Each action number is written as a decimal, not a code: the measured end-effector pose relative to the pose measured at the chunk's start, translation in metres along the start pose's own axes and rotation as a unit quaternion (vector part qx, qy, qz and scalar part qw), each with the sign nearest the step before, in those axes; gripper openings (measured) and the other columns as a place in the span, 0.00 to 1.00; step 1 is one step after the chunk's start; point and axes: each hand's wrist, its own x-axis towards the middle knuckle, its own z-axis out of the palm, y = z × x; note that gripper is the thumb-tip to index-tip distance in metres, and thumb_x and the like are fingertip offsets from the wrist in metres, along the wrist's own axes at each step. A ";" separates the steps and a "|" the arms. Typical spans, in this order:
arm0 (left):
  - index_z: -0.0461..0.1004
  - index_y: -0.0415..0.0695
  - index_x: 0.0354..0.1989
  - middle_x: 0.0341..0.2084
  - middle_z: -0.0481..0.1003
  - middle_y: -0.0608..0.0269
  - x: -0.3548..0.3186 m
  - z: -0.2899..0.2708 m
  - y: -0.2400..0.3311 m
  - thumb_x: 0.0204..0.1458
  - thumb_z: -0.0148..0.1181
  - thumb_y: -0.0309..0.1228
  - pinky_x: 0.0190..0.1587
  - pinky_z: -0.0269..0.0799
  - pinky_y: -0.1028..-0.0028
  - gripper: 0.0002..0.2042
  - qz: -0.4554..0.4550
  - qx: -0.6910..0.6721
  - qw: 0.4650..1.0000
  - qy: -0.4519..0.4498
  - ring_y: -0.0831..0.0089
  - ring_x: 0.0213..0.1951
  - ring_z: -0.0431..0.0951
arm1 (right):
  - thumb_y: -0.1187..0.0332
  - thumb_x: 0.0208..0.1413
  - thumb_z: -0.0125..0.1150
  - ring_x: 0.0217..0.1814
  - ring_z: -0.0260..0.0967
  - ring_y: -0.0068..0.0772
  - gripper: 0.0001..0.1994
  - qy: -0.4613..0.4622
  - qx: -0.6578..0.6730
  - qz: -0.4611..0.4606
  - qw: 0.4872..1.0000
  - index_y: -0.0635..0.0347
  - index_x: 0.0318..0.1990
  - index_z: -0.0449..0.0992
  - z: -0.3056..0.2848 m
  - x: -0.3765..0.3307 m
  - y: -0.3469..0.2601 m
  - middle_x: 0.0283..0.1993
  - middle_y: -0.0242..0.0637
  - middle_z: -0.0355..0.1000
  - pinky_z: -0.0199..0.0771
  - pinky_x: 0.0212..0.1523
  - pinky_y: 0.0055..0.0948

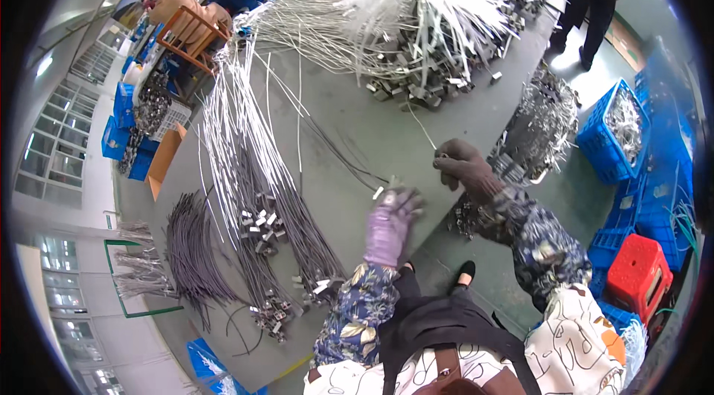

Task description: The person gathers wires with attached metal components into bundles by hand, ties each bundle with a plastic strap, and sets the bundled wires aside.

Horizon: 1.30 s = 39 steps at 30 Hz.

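Observation:
My right hand (465, 166), in a dark glove, is closed with its fingertips pinched above the table's right edge. A thin white cable (422, 127) runs from those fingers up toward the far pile. My left hand (393, 220), in a purple glove, is lower on the table, its fingers smeared by motion; whether they grip anything does not show. Just beside its fingertips is a white connector (378, 193) at the end of a dark-sleeved cable (338, 153). Left of it, a long bundle of white-and-dark cables (271, 172) lies across the grey table (335, 108).
A heap of cables with metal connectors (424, 86) covers the far table. Dark cables (190, 246) lie at left. Right of the table are a pile of metal-ended cables (543, 123), a blue crate (613, 131) and a red stool (638, 276). One person sits far left; another stands far right.

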 end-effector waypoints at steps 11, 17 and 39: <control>0.69 0.43 0.37 0.34 0.73 0.54 0.024 0.014 -0.105 0.57 0.53 0.35 0.35 0.78 0.58 0.08 -0.046 0.032 0.995 -0.077 0.63 0.34 0.76 | 0.64 0.44 0.63 0.20 0.71 0.34 0.13 -0.043 -0.274 0.377 0.884 0.66 0.22 0.71 -0.071 -0.405 0.156 0.18 0.46 0.71 0.69 0.22 0.35; 0.70 0.41 0.40 0.33 0.75 0.53 0.016 0.029 -0.024 0.58 0.53 0.37 0.37 0.79 0.64 0.12 0.118 0.089 0.988 -0.035 0.64 0.33 0.77 | 0.59 0.32 0.75 0.47 0.72 0.42 0.25 -0.126 -0.298 0.600 0.732 0.61 0.41 0.78 -0.115 -0.543 0.170 0.46 0.46 0.74 0.71 0.53 0.36; 0.72 0.40 0.37 0.33 0.75 0.49 0.003 0.037 0.043 0.56 0.53 0.39 0.33 0.76 0.58 0.13 0.084 0.029 0.993 -0.081 0.59 0.32 0.76 | 0.62 0.35 0.73 0.24 0.68 0.24 0.11 0.016 -0.177 0.482 0.858 0.56 0.23 0.78 -0.141 -0.609 0.329 0.22 0.33 0.73 0.71 0.29 0.30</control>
